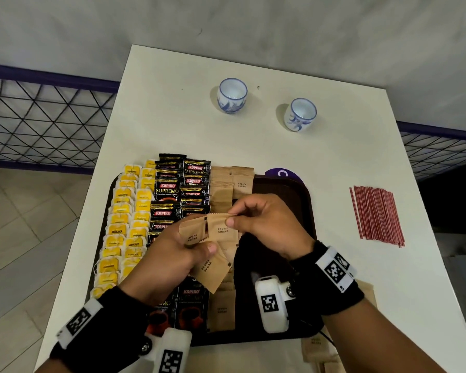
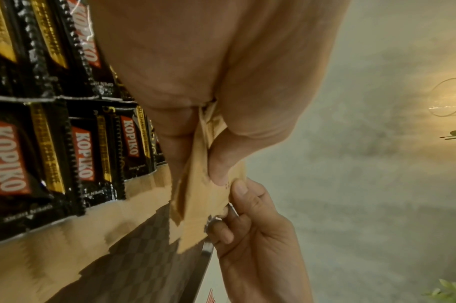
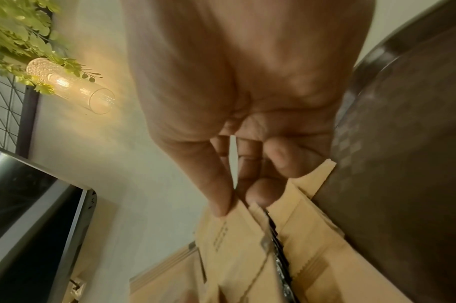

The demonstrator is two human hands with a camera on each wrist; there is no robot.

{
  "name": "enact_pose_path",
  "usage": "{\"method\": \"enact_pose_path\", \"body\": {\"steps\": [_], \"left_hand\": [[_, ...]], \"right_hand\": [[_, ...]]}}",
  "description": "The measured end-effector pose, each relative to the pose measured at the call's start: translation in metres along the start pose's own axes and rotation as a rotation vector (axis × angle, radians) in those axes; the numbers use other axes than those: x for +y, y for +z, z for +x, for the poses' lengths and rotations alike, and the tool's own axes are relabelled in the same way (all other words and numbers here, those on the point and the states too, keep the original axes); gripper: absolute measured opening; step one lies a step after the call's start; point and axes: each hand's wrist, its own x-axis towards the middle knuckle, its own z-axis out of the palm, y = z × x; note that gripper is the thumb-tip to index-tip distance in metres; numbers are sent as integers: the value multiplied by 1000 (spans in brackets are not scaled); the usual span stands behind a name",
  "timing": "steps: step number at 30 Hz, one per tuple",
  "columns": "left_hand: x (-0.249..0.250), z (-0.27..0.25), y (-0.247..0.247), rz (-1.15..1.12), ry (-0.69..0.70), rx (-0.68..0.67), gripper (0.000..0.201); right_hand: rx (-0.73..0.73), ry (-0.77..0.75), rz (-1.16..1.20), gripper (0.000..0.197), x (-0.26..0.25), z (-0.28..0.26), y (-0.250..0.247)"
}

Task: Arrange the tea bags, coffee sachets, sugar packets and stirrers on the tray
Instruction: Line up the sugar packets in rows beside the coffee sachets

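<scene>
A dark brown tray point(image 1: 304, 200) holds two columns of yellow tea bags point(image 1: 119, 232), black Kopiko coffee sachets point(image 1: 182, 184) and a column of brown sugar packets point(image 1: 222, 195). Above the tray my left hand point(image 1: 172, 254) grips a fanned bunch of brown sugar packets point(image 1: 213, 254). My right hand point(image 1: 256, 219) pinches the top edge of one packet point(image 1: 222, 226) in that bunch. In the left wrist view the bunch of packets point(image 2: 203, 196) sits between my thumb and fingers. In the right wrist view thumb and forefinger pinch a packet point(image 3: 227, 231). Red stirrers point(image 1: 375, 215) lie in a bundle on the table, right of the tray.
Two white-and-blue cups point(image 1: 232, 95) point(image 1: 300, 114) stand at the far side of the white table point(image 1: 334, 162). More sugar packets point(image 1: 318, 348) lie at the table's near edge. A wire mesh fence point(image 1: 38, 117) runs behind the table.
</scene>
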Motion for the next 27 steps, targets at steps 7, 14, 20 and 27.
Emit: {"method": "enact_pose_path", "body": {"steps": [7,14,20,27], "left_hand": [[0,0,1,5,-14,40,41],[-1,1,1,-25,-28,55,42],[-6,-1,-4,-18,-43,48,45],[-11,-6,-6,-51,-47,31,44]], "right_hand": [[25,-40,105,15,3,0,5],[-14,88,167,13,8,2,-1],[191,76,216,11,7,17,-40],[332,196,-1,15,26,47,-62]]}}
